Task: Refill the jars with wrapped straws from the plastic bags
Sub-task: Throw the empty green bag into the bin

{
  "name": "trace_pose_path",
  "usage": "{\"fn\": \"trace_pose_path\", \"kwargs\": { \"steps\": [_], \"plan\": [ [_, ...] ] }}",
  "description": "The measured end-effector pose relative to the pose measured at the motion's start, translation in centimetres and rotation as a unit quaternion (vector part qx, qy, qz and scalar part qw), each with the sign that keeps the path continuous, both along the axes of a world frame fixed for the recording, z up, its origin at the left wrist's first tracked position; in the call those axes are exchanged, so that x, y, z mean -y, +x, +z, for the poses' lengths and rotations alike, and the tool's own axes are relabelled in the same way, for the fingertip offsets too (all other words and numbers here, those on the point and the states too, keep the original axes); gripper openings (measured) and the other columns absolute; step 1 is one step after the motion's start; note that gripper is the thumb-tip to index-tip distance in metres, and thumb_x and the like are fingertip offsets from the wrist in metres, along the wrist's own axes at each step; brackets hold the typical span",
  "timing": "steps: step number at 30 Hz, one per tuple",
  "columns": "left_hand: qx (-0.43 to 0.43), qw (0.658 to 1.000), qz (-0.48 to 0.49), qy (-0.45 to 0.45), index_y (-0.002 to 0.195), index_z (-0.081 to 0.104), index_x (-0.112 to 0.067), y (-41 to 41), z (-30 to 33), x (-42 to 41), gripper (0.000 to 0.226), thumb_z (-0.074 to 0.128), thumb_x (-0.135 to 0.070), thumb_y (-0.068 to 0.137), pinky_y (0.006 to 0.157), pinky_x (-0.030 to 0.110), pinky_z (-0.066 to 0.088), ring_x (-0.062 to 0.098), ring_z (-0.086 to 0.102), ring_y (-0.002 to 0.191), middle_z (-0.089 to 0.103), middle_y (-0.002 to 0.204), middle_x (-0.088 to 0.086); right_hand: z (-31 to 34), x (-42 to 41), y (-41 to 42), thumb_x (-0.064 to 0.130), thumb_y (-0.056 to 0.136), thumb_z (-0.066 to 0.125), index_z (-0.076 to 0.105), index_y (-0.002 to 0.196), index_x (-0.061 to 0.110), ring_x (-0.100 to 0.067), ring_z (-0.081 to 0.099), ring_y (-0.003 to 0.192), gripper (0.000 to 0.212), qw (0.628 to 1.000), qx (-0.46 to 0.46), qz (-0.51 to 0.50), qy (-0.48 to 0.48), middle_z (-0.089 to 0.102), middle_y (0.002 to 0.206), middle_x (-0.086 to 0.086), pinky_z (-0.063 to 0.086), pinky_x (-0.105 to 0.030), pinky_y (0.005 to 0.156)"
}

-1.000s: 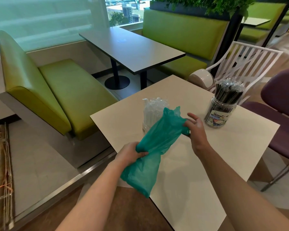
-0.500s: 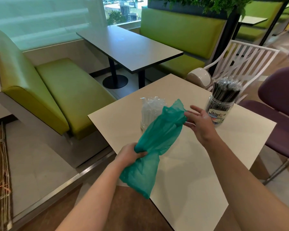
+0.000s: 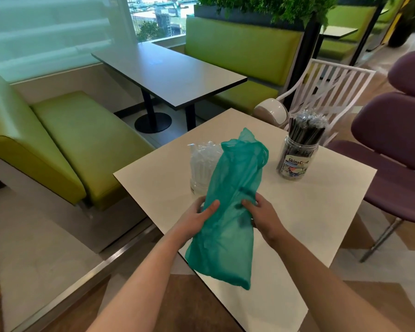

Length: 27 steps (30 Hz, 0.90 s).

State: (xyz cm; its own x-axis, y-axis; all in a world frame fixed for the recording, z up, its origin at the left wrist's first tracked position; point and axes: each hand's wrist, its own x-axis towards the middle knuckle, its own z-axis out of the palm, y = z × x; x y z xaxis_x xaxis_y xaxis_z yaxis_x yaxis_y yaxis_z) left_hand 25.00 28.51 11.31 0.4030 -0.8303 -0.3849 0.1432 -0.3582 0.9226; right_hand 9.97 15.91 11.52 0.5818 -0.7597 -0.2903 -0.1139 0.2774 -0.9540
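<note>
A person's two bare forearms reach in from the bottom of the frame over a square, cream-coloured worktop. Both hands hold a long teal-green plastic bag in the centre of the frame, tilted so its open, crumpled mouth points toward the upper right and its closed end hangs down past the near edge of the worktop. The left hand grips the bag's left side, fingers curled round it. The right hand grips the right side at about the same height, fingers pressed into the plastic. What the bag contains cannot be made out.

Just behind the bag, left of centre, stands a clear jar of white wrapped straws, partly hidden by the bag. To the right of centre stands a second clear jar of dark wrapped straws with a printed label. Green benches and a grey table fill the upper left; purple chairs sit at the right.
</note>
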Motion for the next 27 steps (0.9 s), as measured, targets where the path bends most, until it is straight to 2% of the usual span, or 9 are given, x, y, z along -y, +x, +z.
{"fn": "trace_pose_path", "kwargs": {
  "steps": [3,7,9,11,15,18,19,22,27],
  "plan": [
    [-0.055,0.997,0.013,-0.049,0.135,0.050,-0.031,-0.4,0.6,0.4,0.046,0.062,-0.042,0.091,0.092,0.043,0.055,0.019,0.069,0.105,0.071,0.118,-0.003,0.6,0.1,-0.4,0.009,0.100,0.046,0.065,0.114,0.025,-0.013,0.068,0.092,0.028,1.000,-0.005,-0.002,-0.015,0.070,0.107,0.003,0.057,-0.024,0.073],
    [-0.139,0.985,0.068,-0.073,0.124,0.061,-0.026,-0.4,0.4,0.6,0.028,0.060,-0.020,0.097,0.085,0.034,0.058,0.021,0.070,0.103,0.072,0.116,0.002,0.5,0.7,-1.1,0.001,0.098,0.044,0.069,0.111,0.011,-0.023,0.067,0.091,0.030,0.996,0.020,-0.014,0.088,0.073,0.103,-0.006,0.057,-0.037,0.083],
    [-0.158,0.980,0.093,-0.073,0.116,0.066,-0.021,-0.3,0.1,0.6,0.022,0.057,-0.013,0.097,0.084,0.037,0.059,0.023,0.071,0.096,0.073,0.111,0.007,0.8,0.9,-1.5,0.000,0.095,0.042,0.067,0.107,0.010,-0.025,0.064,0.088,0.029,0.991,0.033,-0.024,0.129,0.071,0.102,-0.009,0.058,-0.037,0.078],
    [-0.147,0.982,0.102,-0.057,0.108,0.071,-0.018,-0.2,0.0,0.7,0.020,0.054,-0.011,0.098,0.082,0.037,0.057,0.025,0.071,0.092,0.073,0.108,0.010,1.4,1.1,-2.1,0.013,0.098,0.042,0.062,0.110,0.009,-0.023,0.062,0.087,0.024,0.982,0.061,-0.026,0.179,0.068,0.101,-0.010,0.057,-0.033,0.065],
    [-0.102,0.989,0.105,-0.002,0.094,0.075,-0.020,-0.1,0.2,1.0,0.033,0.046,-0.008,0.100,0.091,0.042,0.055,0.027,0.067,0.099,0.071,0.109,0.011,1.9,1.3,-2.7,0.061,0.088,0.053,0.059,0.121,0.013,-0.035,0.064,0.111,0.058,0.955,0.016,0.057,0.289,0.068,0.113,-0.014,0.050,-0.047,0.097],
    [-0.101,0.986,0.128,0.016,0.097,0.073,-0.019,-0.5,0.6,1.2,0.032,0.044,-0.008,0.100,0.095,0.045,0.052,0.026,0.066,0.097,0.071,0.107,0.010,0.9,1.4,-2.6,0.045,0.072,0.081,0.035,0.143,0.024,-0.034,0.064,0.110,0.087,0.957,-0.059,0.118,0.260,0.060,0.125,-0.012,0.052,-0.049,0.095],
    [-0.112,0.984,0.135,0.011,0.098,0.072,-0.018,-0.6,0.7,1.3,0.030,0.044,-0.008,0.100,0.095,0.045,0.052,0.027,0.066,0.097,0.072,0.107,0.011,0.6,1.3,-2.5,0.037,0.071,0.084,0.037,0.142,0.020,-0.034,0.065,0.110,0.086,0.949,-0.064,0.155,0.265,0.061,0.126,-0.013,0.052,-0.048,0.095],
    [-0.131,0.978,0.161,-0.006,0.100,0.071,-0.019,-0.7,1.1,1.4,0.031,0.042,-0.011,0.101,0.094,0.045,0.054,0.029,0.066,0.101,0.070,0.111,0.014,0.3,0.9,-2.1,0.021,0.078,0.079,0.055,0.129,0.012,-0.032,0.066,0.109,0.057,0.939,-0.067,0.225,0.253,0.067,0.120,-0.013,0.053,-0.045,0.093],
    [-0.193,0.973,0.124,-0.012,0.123,0.061,-0.024,-0.9,1.5,1.0,0.034,0.052,-0.042,0.095,0.090,0.039,0.055,0.027,0.065,0.110,0.065,0.123,0.007,-0.6,0.7,-1.2,0.006,0.074,0.080,0.056,0.124,0.008,-0.031,0.069,0.102,0.056,0.976,-0.039,0.122,0.175,0.070,0.115,-0.013,0.055,-0.047,0.089]
  ]
}}
